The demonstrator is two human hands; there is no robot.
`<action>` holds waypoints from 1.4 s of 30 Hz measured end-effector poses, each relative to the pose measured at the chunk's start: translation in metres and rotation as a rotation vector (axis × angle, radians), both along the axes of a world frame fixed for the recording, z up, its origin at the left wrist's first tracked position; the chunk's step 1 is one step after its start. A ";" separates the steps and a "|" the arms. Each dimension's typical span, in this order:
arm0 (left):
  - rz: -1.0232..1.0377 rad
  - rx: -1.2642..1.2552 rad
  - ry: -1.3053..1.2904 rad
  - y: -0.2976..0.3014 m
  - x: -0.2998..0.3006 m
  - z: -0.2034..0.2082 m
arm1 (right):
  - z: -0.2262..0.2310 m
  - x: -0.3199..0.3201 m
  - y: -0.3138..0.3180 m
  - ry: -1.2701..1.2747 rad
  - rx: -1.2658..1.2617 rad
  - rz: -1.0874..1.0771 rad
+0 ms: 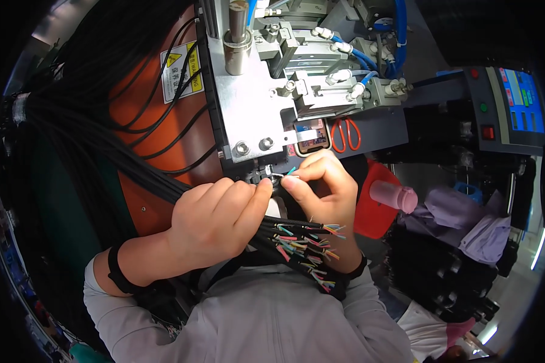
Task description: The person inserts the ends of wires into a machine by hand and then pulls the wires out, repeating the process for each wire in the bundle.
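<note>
At the left of the frame, a thick bundle of black cables (85,124) is tied together near the edge and slants down toward the middle. It passes in front of an orange panel (151,212), which carries a yellow and white warning label (189,80) near the upper left. A black band (116,272) circles the left wrist. The left hand (218,215), left of the middle, has its fingers curled in, their tips at some thin wires; exactly what they grasp is hidden, so I cannot tell. Above it stands a machine (248,112) with a bright metal plate, bolts and blue air hoses (400,36).

Below the hands, stripped cable ends (296,245) fan out in many colours. At the centre, the right hand (327,187) pinches a green wire (292,171) between thumb and forefinger, just below the plate and close to the left fingertips. Above this hand, a phone (312,138) and red-handled scissors (346,136) lie side by side on a dark counter (381,130).

Farther right are a pink bottle (393,196) against a red seat (369,221), then purple cloth (466,221). At the upper right, a control box (493,115) has a lit blue screen (523,100).
</note>
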State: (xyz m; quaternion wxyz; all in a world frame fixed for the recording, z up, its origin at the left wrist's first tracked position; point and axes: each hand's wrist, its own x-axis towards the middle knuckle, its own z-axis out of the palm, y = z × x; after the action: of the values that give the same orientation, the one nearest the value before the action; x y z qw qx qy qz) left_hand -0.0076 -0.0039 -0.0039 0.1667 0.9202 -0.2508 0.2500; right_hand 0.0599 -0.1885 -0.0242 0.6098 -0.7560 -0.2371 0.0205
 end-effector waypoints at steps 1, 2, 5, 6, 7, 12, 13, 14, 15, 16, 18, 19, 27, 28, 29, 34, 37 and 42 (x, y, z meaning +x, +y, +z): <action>0.012 0.023 0.014 -0.002 0.001 -0.001 | -0.002 -0.001 0.001 0.004 0.001 0.003; 0.024 0.047 0.027 -0.003 0.001 -0.002 | -0.003 -0.002 0.002 -0.119 -0.053 -0.021; -0.007 0.029 0.025 -0.002 0.000 0.002 | -0.001 -0.003 0.003 -0.366 -0.166 -0.063; -0.024 0.020 0.023 -0.001 0.000 0.002 | 0.003 0.000 -0.002 -0.095 -0.099 0.043; -0.022 0.017 0.023 -0.001 0.000 0.001 | 0.007 0.003 -0.006 0.178 -0.032 0.146; -0.039 -0.055 -0.057 -0.001 0.001 -0.002 | 0.001 0.011 -0.014 0.953 0.339 0.337; -0.029 -0.047 -0.071 -0.002 0.001 -0.002 | -0.001 0.011 -0.015 0.955 0.338 0.337; -0.017 -0.039 -0.085 -0.003 0.002 -0.003 | -0.003 0.010 -0.016 0.988 0.365 0.338; -0.016 -0.039 -0.083 -0.003 0.001 -0.003 | -0.005 0.010 -0.017 1.022 0.392 0.339; -0.014 -0.033 -0.072 -0.003 0.001 -0.003 | -0.006 0.009 -0.017 1.056 0.419 0.340; -0.010 -0.021 -0.049 -0.004 0.001 -0.003 | -0.003 0.010 -0.015 0.835 0.282 0.306; -0.007 -0.022 -0.047 -0.004 0.001 -0.004 | -0.002 0.010 -0.015 0.610 0.148 0.267; 0.075 0.150 0.165 -0.011 0.001 -0.001 | -0.013 0.016 0.007 -0.186 -0.205 0.091; 0.104 0.148 0.169 -0.013 0.001 -0.002 | -0.014 0.016 0.008 -0.276 -0.235 0.068; 0.135 0.147 0.173 -0.014 0.001 -0.003 | -0.014 0.016 0.008 -0.276 -0.233 0.070; 0.195 0.251 0.148 -0.014 -0.003 -0.005 | -0.017 0.010 0.010 -0.269 -0.256 0.078; 0.172 0.246 0.159 -0.013 -0.001 -0.003 | -0.027 0.008 0.011 -0.282 -0.183 0.019; 0.119 0.135 0.122 -0.007 0.007 -0.004 | -0.035 0.002 0.008 0.241 -0.088 -0.026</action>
State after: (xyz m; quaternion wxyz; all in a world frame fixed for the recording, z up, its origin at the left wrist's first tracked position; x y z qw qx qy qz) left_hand -0.0008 -0.0105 -0.0083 0.1040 0.9562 -0.2012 0.1855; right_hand 0.0623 -0.1807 -0.0597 0.6001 -0.7772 -0.1511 0.1138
